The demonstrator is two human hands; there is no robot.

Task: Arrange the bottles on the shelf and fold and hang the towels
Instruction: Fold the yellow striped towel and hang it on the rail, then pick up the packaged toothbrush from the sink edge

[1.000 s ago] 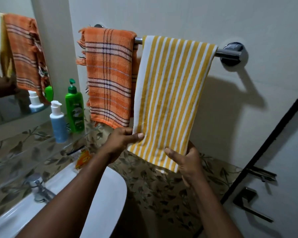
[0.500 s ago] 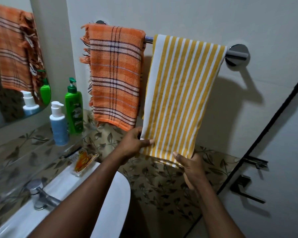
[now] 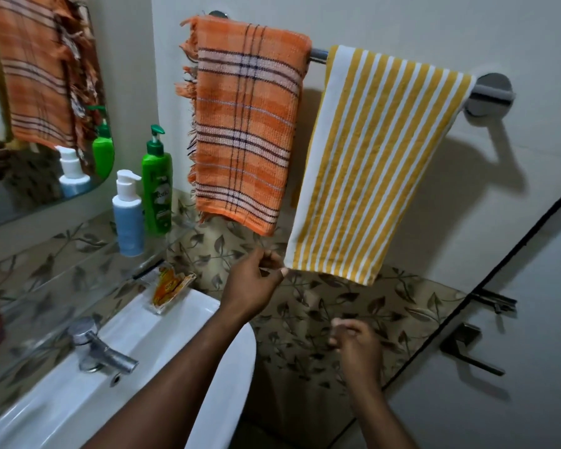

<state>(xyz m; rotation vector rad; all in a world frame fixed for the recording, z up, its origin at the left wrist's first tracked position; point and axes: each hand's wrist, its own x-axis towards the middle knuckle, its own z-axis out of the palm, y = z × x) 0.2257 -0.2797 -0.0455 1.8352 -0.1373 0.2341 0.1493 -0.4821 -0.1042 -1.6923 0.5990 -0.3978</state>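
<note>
1. Two towels are being shown hanging side by side over a chrome rail (image 3: pixel 318 55) on a bathroom wall. The orange towel (image 3: pixel 243 124) is on the left and the yellow towel (image 3: pixel 370 163) on the right, with a short stretch of bare rail between them.
2. The left hand (image 3: pixel 256 280) is being held up at the yellow towel's lower left corner, with thumb and fingertips drawn together right at the hem. Whether the cloth is being pinched or only touched cannot be told.
3. The right hand (image 3: pixel 357 348) is being held lower, well below the yellow towel. It is blurred, its fingers are loosely curled, and nothing is being gripped.
4. A green bottle (image 3: pixel 157 186) and a blue bottle (image 3: pixel 128 218) are being kept upright on the glass shelf (image 3: pixel 162 247), left of the orange towel. They are just beside each other, with the blue one nearer the camera.
5. Both bottles and the orange towel are being reflected in the mirror (image 3: pixel 30 196) above the shelf.
6. Below the shelf, a white sink (image 3: pixel 78 400) is being shown with a tap (image 3: pixel 101 348) on its rim. An orange packet (image 3: pixel 170 285) is lying in a clear dish at its back corner.
7. A dark door handle (image 3: pixel 467 348) is being caught at the right edge.
</note>
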